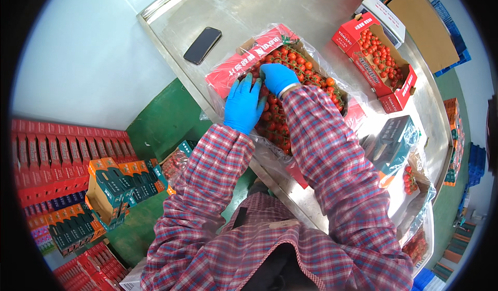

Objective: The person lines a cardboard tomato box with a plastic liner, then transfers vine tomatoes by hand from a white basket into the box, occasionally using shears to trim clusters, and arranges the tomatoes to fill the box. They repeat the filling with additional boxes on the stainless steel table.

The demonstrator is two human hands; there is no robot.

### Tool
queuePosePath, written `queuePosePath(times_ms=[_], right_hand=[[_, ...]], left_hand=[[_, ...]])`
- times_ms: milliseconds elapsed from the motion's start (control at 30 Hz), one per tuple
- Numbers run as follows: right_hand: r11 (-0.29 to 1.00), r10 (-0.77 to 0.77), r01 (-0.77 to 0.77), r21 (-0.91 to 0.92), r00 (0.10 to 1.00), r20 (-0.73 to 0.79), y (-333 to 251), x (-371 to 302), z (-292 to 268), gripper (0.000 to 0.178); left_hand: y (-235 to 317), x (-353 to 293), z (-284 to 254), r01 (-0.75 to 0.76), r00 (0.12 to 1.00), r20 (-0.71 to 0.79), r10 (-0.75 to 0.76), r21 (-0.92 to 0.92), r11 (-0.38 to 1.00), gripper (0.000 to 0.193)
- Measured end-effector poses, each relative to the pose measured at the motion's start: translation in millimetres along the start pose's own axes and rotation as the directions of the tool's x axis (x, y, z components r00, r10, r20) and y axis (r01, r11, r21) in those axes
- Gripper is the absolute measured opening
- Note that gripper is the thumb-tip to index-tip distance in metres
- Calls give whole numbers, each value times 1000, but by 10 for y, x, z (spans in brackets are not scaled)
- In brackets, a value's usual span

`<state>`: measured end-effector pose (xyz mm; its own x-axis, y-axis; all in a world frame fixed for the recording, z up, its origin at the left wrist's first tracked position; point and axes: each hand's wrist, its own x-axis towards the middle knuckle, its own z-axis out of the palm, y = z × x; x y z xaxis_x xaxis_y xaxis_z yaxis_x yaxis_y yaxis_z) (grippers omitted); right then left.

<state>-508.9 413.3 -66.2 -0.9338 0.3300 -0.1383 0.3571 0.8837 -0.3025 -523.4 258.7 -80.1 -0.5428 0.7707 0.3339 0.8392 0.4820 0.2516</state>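
A red cardboard box (pixel 220 82) lined with clear plastic lies in front of me on the metal table. Inside it are many cherry tomatoes (pixel 316 78) on green vines. Both my hands wear blue gloves. My left hand (pixel 244 104) rests at the box's near left side, fingers stretched and slightly apart over the tomatoes. Just right of it, my right hand (pixel 279 78) is curled down among the tomatoes. Its fingertips are hidden, so what they pinch cannot be seen.
A phone (pixel 203 45) lies on the steel table (pixel 249 13) beyond the box. Another red box of tomatoes (pixel 358 49) stands at the far right. Nearer on the right are a dark green carton (pixel 391 143) and plastic film. Stacked red cartons (pixel 52 156) fill the left side.
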Motion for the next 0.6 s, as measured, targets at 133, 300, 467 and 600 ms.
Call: queuePosePath(times_ms=[133, 300, 467, 600], right_hand=[[990, 89, -87, 108, 996, -12, -1, 2, 97, 17], [894, 96, -22, 448, 985, -144, 147, -111, -38, 18], [420, 468, 207, 884, 785, -406, 38, -806, -170, 20], [280, 516, 352, 893, 729, -449, -305, -1394, -232, 26]], left_hand=[[-2, 65, 65, 20, 995, 92, -37, 184, 983, 52], [128, 188, -3, -12, 979, 198, -50, 302, 953, 61], [270, 349, 47, 125, 955, 234, -184, 245, 961, 64], [151, 503, 486, -184, 982, 82, 170, 205, 961, 62]])
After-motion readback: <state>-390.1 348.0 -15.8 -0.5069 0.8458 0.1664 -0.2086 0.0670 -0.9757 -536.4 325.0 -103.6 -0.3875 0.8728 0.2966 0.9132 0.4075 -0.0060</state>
